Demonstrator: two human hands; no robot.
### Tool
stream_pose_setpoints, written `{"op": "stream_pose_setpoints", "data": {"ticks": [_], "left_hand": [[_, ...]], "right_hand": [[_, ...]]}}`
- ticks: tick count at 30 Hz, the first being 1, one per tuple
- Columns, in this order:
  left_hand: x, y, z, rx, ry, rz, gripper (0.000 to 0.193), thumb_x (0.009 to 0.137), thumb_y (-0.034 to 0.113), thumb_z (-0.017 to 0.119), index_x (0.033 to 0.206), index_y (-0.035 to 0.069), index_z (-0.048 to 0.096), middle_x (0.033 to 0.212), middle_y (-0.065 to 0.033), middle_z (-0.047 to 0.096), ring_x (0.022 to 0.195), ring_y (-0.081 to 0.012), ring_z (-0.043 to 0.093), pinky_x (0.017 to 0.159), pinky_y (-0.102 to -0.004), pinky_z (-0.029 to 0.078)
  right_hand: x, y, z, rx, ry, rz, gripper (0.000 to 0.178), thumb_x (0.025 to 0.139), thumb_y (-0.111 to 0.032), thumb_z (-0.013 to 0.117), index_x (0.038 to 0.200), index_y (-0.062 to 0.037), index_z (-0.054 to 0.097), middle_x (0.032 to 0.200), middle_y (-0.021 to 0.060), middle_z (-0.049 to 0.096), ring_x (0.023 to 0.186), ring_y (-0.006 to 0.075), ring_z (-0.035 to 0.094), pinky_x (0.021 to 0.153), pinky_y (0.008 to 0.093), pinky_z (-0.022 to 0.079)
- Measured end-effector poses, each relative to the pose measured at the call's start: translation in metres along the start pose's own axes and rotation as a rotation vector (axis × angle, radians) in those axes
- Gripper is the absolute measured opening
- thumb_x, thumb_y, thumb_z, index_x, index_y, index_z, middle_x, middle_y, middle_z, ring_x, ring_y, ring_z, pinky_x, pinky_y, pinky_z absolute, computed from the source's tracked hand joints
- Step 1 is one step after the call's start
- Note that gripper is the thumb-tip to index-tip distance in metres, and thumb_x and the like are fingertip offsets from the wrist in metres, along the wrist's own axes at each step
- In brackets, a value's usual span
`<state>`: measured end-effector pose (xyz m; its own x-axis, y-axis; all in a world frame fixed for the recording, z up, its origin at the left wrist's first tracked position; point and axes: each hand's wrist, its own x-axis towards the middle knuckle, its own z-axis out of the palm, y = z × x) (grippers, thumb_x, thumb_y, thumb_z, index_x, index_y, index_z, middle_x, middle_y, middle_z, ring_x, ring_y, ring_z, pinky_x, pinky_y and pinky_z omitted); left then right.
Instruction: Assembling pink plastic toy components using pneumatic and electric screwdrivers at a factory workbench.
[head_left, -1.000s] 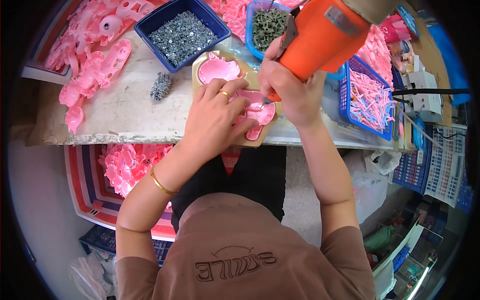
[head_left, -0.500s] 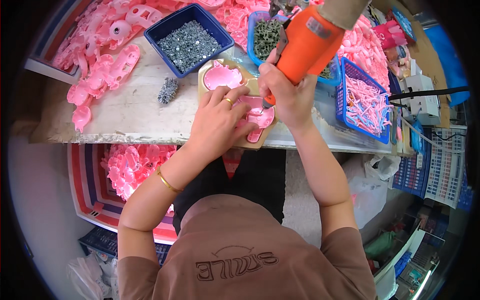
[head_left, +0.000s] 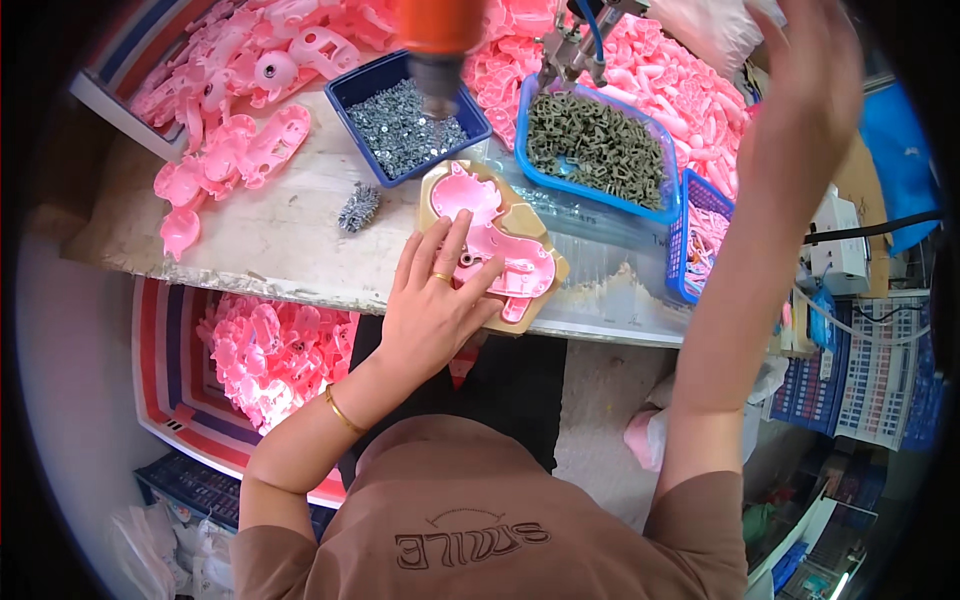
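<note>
My left hand (head_left: 437, 290) lies with spread fingers on a pink plastic shell (head_left: 525, 262), which sits in a tan, shaped holder (head_left: 519, 218) at the table's front edge. A ring and a bracelet are on that hand and wrist. My right hand (head_left: 812, 105) is raised at the upper right, blurred, with its fingers apart and nothing seen in them. An orange power screwdriver (head_left: 440, 28) hangs above a dark blue bin (head_left: 403, 172) of small metal screws, away from both hands; its tip is blurred.
A small cluster of metal screws (head_left: 359, 207) lies left of the holder. A light blue tray (head_left: 600, 200) holds grey-green parts; a blue basket (head_left: 677, 262) holds thin pink and blue pieces. Pink parts (head_left: 235, 150) pile at the back and left. A striped bag (head_left: 160, 370) stands below.
My right hand has let go of the screwdriver and risen to the upper right. The screwdriver has swung up and left. My left hand stays on the shell, its fingers more spread.
</note>
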<state>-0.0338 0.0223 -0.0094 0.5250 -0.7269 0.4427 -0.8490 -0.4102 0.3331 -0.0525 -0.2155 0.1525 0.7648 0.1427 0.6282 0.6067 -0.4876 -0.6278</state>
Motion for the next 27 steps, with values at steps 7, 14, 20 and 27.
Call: {"op": "stream_pose_setpoints", "data": {"ticks": [7, 14, 20, 27], "left_hand": [[-0.002, -0.005, 0.006, 0.014, 0.008, -0.004, 0.045, 0.083, 0.038, 0.071, 0.123, 0.021, 0.063, 0.150, -0.0214, 0.039, 0.135, -0.0359, 0.041, 0.113, -0.0489, 0.033], [0.003, -0.006, 0.003, -0.008, 0.021, 0.003, 0.040, 0.082, 0.038, 0.071, 0.118, 0.020, 0.066, 0.145, -0.0215, 0.044, 0.134, -0.0350, 0.042, 0.111, -0.0483, 0.034], [0.002, -0.007, 0.000, -0.037, -0.018, -0.026, 0.039, 0.080, 0.037, 0.072, 0.114, 0.019, 0.069, 0.141, -0.0212, 0.048, 0.131, -0.0344, 0.044, 0.110, -0.0480, 0.035], [0.001, -0.006, 0.001, -0.026, -0.012, -0.022, 0.042, 0.080, 0.037, 0.072, 0.117, 0.019, 0.068, 0.137, -0.0210, 0.051, 0.131, -0.0344, 0.044, 0.110, -0.0481, 0.035]], "right_hand": [[0.126, 0.020, -0.020, 0.022, 0.430, 0.088, 0.047, 0.101, -0.041, 0.057, 0.127, -0.0012, 0.058, 0.106, 0.0019, 0.067, 0.090, 0.0094, 0.060, 0.073, 0.0245, 0.045], [0.094, -0.005, 0.016, 0.294, 0.270, 0.209, 0.056, 0.086, -0.011, 0.061, 0.136, 0.0059, 0.045, 0.077, 0.0013, 0.057, 0.061, 0.0081, 0.052, 0.054, 0.0208, 0.040], [0.062, -0.029, 0.071, 0.506, 0.388, 0.252, 0.055, 0.081, -0.006, 0.061, 0.131, 0.0063, 0.042, 0.073, 0.0126, 0.064, 0.058, 0.0169, 0.062, 0.055, 0.0283, 0.050], [0.050, -0.026, 0.080, 0.514, 0.435, 0.293, 0.053, 0.081, -0.005, 0.060, 0.129, 0.0078, 0.042, 0.065, 0.0097, 0.060, 0.048, 0.0150, 0.056, 0.045, 0.0260, 0.045]]}}
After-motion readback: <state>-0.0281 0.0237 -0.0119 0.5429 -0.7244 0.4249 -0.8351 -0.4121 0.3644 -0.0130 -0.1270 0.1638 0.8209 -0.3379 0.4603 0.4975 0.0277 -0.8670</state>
